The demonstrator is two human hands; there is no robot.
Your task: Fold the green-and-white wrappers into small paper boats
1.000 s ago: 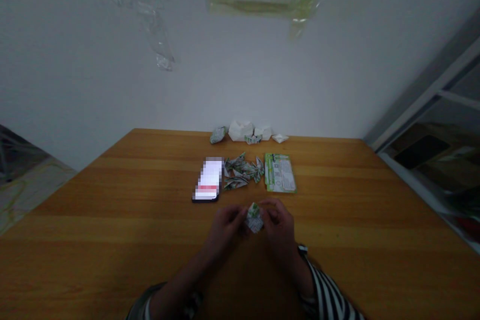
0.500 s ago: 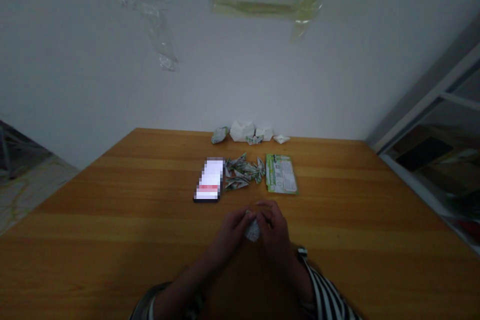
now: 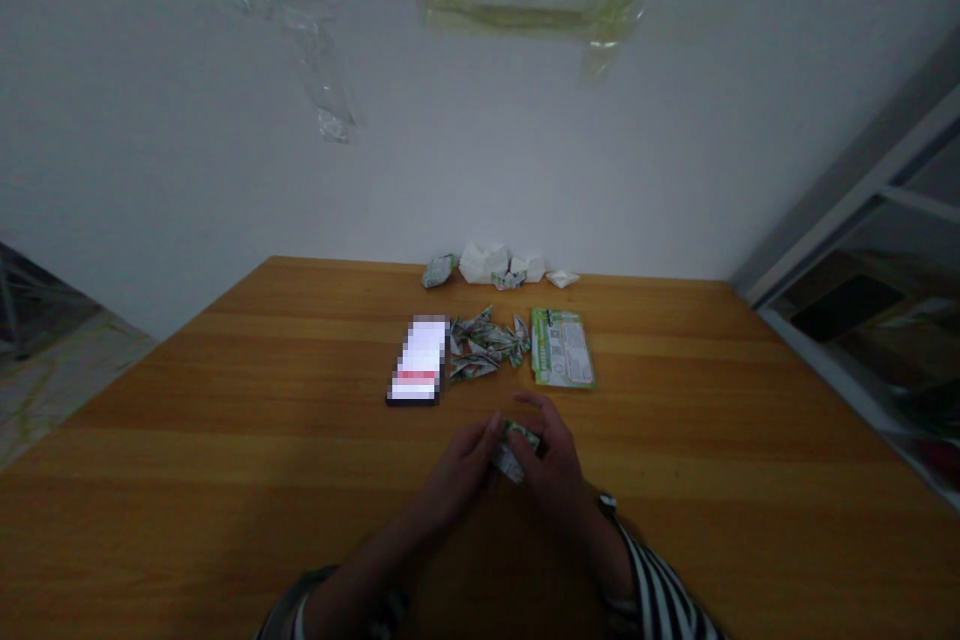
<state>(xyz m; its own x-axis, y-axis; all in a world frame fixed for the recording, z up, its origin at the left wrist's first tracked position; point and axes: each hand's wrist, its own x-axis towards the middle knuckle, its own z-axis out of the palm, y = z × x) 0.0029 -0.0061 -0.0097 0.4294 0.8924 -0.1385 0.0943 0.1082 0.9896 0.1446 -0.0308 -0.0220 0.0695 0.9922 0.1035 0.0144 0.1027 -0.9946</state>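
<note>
Between my two hands is a small piece of folded printed paper point(image 3: 510, 463), pale grey with green at its upper edge. My left hand point(image 3: 466, 460) pinches its left side with thumb and fingers. On the other side, my right hand point(image 3: 553, 450) grips it, thumb laid across the face and the index finger raised off it. Part of the paper is hidden behind my fingers. Just beyond my hands lie several pointed folded paper pieces point(image 3: 491, 340) in a cluster. A flat green and white printed packet point(image 3: 564, 350) lies to their right.
A phone point(image 3: 418, 360) with a lit, blurred screen lies left of the folded pieces. Along the wall at the wooden table's point(image 3: 225, 400) back edge sit crumpled white paper point(image 3: 484, 263), a grey-green crumpled piece point(image 3: 439, 270) and a small white folded piece point(image 3: 562, 277).
The right index finger has lifted and the right thumb has shifted over the paper. More of the paper's green upper edge shows now. Everything else on the table stays put.
</note>
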